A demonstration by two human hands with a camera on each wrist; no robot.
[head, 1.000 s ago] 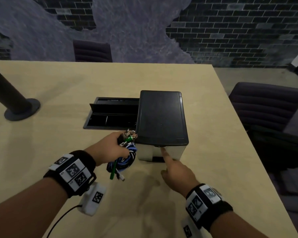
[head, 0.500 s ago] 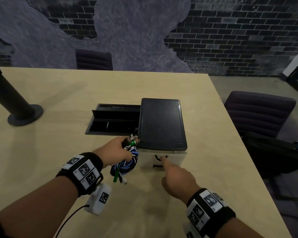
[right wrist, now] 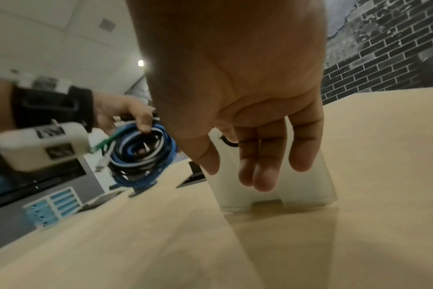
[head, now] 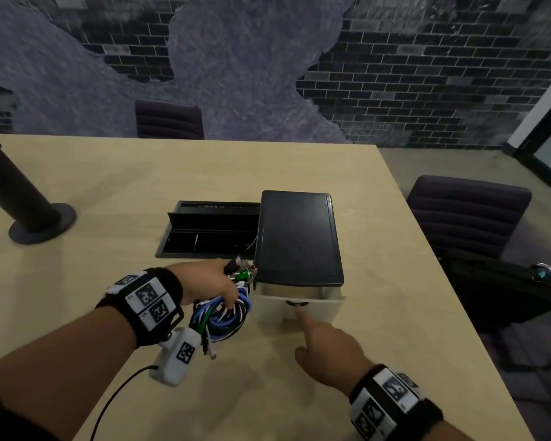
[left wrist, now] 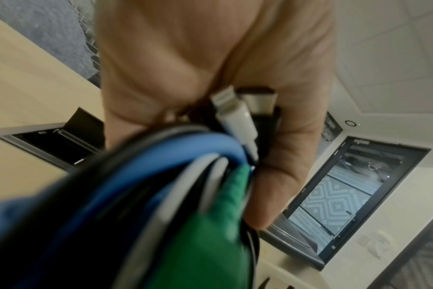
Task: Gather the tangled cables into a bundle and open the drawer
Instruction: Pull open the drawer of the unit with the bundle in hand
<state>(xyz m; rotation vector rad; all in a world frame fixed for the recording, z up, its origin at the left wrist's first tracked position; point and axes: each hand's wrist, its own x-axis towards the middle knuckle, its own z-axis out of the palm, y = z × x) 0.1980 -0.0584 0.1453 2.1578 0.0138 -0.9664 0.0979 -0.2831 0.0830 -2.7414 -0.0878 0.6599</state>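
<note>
My left hand (head: pixel 204 281) grips a coiled bundle of blue, white, black and green cables (head: pixel 223 316), held just left of the drawer box. The left wrist view shows my fingers (left wrist: pixel 292 156) curled round the cables (left wrist: pixel 161 176), with a white plug (left wrist: pixel 235 117) on top. The small drawer unit has a black lid (head: pixel 298 237) and a frosted white drawer front (head: pixel 322 310). My right hand (head: pixel 325 348) reaches to it, index fingertip hooked in the dark finger hole (head: pixel 296 303). The drawer stands slightly out from under the lid. In the right wrist view my other fingers (right wrist: pixel 257 166) hang in front of the drawer (right wrist: pixel 307 187).
An open black cable well (head: pixel 204 233) is sunk in the table (head: pixel 109 186) left of the box. A black pole on a round base (head: pixel 42 224) stands at the far left. Dark chairs (head: pixel 465 211) sit past the table's right and far edges.
The drawer front has slid a little toward me with my right index finger in its hole. My left hand still holds the cable bundle beside the box.
</note>
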